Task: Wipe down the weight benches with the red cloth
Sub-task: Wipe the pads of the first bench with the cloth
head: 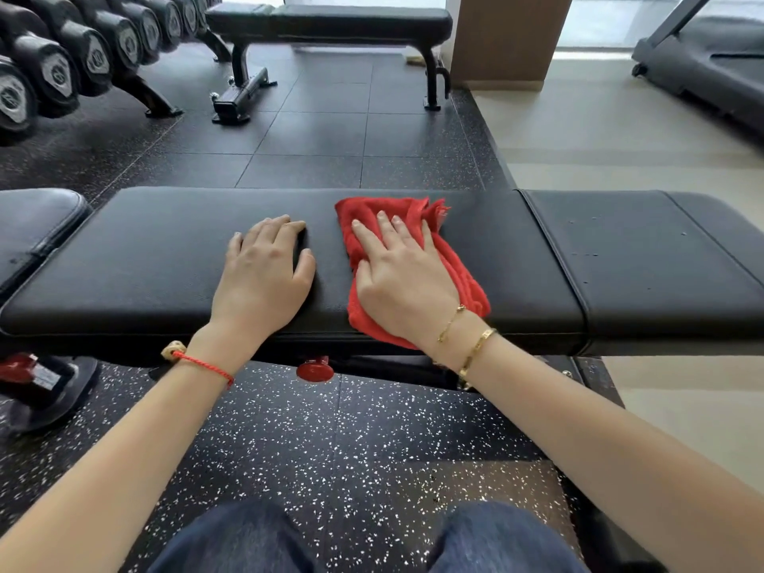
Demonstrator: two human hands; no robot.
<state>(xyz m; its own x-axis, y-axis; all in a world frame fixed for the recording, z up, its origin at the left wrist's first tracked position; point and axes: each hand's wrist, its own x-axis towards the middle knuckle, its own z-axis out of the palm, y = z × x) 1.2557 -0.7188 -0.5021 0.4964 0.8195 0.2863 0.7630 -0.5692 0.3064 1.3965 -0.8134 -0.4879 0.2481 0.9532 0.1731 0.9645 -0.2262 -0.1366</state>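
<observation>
A black padded weight bench (144, 258) runs left to right right in front of me. On its long pad lies the red cloth (461, 279), crumpled and stretched from the far edge to the near edge. My right hand (403, 279) lies flat on the cloth with straight fingers, pressing it onto the pad. My left hand (264, 275) rests flat on the bare pad just left of the cloth, fingers relaxed. A second black bench (351, 22) stands across the floor at the back.
A dumbbell rack (74, 55) lines the far left. A treadmill (703, 64) stands at the back right and a wooden pillar (508, 39) beside the far bench. Another bench pad (37, 221) sits at the left. A red knob (315, 369) hangs under the near bench.
</observation>
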